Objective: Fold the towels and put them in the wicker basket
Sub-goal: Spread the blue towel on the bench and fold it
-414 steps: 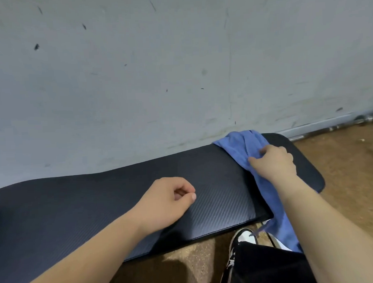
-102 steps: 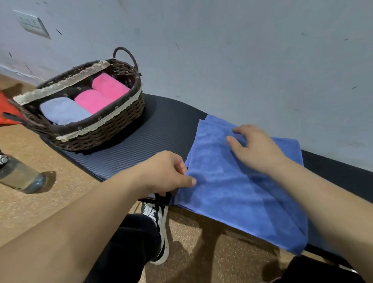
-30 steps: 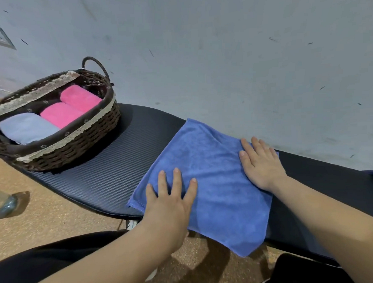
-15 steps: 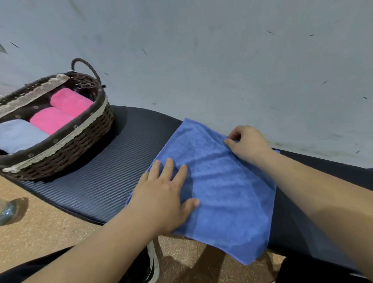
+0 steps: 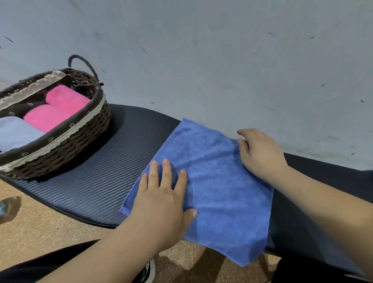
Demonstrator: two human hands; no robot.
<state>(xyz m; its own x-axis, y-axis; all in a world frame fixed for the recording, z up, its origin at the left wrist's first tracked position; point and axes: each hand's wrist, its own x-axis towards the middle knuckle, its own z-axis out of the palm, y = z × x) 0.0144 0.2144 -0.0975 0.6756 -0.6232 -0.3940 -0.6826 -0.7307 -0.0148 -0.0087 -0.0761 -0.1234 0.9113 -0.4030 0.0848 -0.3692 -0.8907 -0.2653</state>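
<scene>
Head view. A blue towel (image 5: 215, 183) lies spread on a black ribbed mat (image 5: 93, 184) set against a grey wall (image 5: 220, 54); its near corner hangs over the mat's edge above the brown floor (image 5: 35, 229). The left hand (image 5: 162, 204) presses flat on the towel's left part, fingers straight and slightly spread, grasping nothing. The right hand (image 5: 260, 155) rests at the towel's far right edge with fingers curled – whether they pinch the cloth cannot be told. At left, on the same mat and well apart from the towel, stands the wicker basket (image 5: 74, 129) – inside it two rolled pink towels (image 5: 67, 98) lie side by side next to a pale lavender towel (image 5: 10, 132).
</scene>
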